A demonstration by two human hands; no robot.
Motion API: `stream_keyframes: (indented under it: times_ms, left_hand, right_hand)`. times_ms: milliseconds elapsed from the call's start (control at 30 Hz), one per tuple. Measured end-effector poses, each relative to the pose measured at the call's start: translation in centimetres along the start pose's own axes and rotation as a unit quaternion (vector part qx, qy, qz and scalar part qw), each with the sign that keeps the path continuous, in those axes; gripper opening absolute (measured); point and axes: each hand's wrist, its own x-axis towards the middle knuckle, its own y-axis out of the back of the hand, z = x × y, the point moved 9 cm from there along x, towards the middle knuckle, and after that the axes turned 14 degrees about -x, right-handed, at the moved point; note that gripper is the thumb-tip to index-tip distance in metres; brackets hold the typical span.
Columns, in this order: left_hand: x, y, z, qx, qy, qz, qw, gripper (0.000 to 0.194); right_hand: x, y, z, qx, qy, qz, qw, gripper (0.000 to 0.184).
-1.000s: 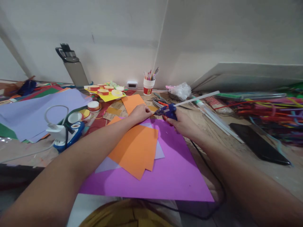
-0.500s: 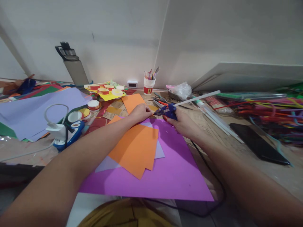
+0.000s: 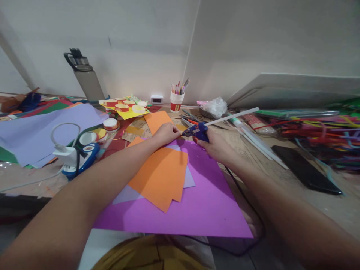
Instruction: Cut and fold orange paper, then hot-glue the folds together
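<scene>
My right hand (image 3: 215,145) is wrapped round a blue hot glue gun (image 3: 198,131) with a long white glue stick (image 3: 233,116) sticking out of its back. The nozzle points left, close to the fingertips of my left hand (image 3: 168,133). Those fingers are pinched together; a small orange bit shows by the nozzle, but what they hold is too small to make out. Below my left forearm lie cut orange paper (image 3: 160,176) and lilac paper (image 3: 189,178). Both rest on a large purple sheet (image 3: 208,210) at the table's front edge.
At left are a blue-and-white power strip (image 3: 81,161), lilac sheets (image 3: 42,131) and a bottle (image 3: 88,80). Paper rings stand on a yellow sheet (image 3: 128,114). A cup of pens (image 3: 176,102) is at the back. A black phone (image 3: 305,170) and pipe cleaners (image 3: 323,131) lie right.
The whole view has shifted very slightly. Both hands and the glue gun keep nearly the same position against the paper.
</scene>
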Motion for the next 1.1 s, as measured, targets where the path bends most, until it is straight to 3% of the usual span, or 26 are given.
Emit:
stream_keyframes:
  times_ms: [1100]
  left_hand:
    - [0.30,-0.19,-0.20,-0.003,-0.005,0.000,1.000,0.027]
  right_hand:
    - [0.08,0.09,0.03,-0.019,0.001,0.011,1.000,0.020]
